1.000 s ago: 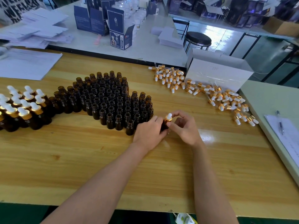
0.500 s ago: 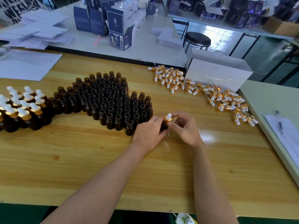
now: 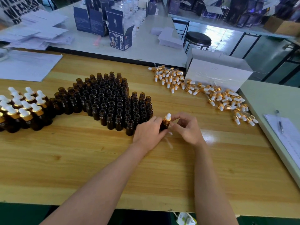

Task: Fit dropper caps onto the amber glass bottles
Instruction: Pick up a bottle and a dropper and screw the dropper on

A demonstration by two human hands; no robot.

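A long wooden table [image 3: 81, 159] fills the middle and lower frame, its grain running left to right; a wide bare stretch of wood lies between the hands and the near edge at the bottom. Its far edge meets a pale grey table [image 3: 146, 51] across the upper frame, which carries blue cartons [image 3: 116, 31] and stacked paper, with a black stool [image 3: 198, 38] on the shiny floor at upper right. Its right edge meets a pale green table [image 3: 267, 101] holding a printed sheet and a pen [image 3: 279, 121]. A white box [image 3: 217, 73] sits at the far right of the wood. Left of centre stands a dense block of open amber bottles [image 3: 110, 101], all upright, mouths up; at the far left edge is a group of capped bottles [image 3: 24, 109] with white bulbs up. Loose dropper caps [image 3: 219, 96] lie scattered on their sides in front of the box, down towards the right edge. Just right of the block, at centre frame, the left hand [image 3: 149, 132] wraps its fingers round the body of one amber bottle [image 3: 164, 125], which stands upright, long axis vertical; its base is hidden. The right hand [image 3: 188, 129] curls thumb and forefinger in to pinch its dropper cap [image 3: 167, 119], bulb pointing up.
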